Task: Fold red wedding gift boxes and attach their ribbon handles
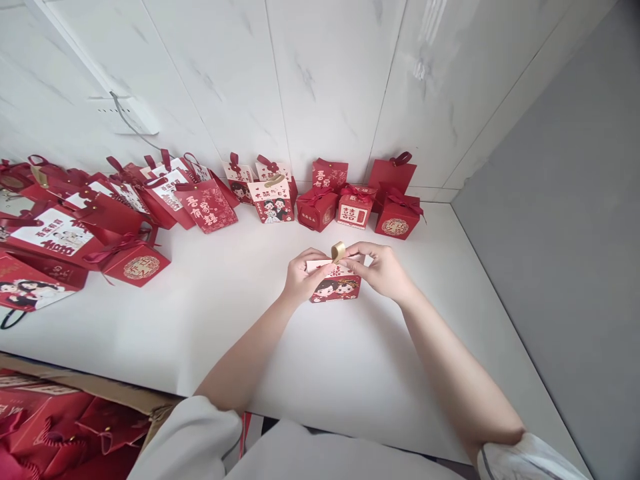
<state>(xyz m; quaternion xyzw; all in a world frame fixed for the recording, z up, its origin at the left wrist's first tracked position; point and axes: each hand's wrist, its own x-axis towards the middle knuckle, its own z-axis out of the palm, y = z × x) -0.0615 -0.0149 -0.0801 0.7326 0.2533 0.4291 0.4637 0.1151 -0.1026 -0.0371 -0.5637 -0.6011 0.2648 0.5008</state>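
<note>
Red-and-white gift box [336,289] upright on white table [320,363], gold ribbon loop [339,251] atop | left hand [302,275] grips its top edge | right hand [381,268] pinches top by ribbon base | red boxes [317,211] behind, near tiled wall [333,80] | carton [103,387] lower left

Grey-veined white tile wall [330,80], light reflected [421,69]; socket [143,117], cable [139,137]; white tabletop [225,300]; grey panel [565,240] at right.

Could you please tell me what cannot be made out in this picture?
In the head view:
Held box: back hidden by its printed front.
Gold ribbon: lower ends hidden by left hand and right hand.
Carton: deeper contents covered by red boxes; left end cut off by the picture edge.
Wall socket: small holes too blurred to count.
</note>
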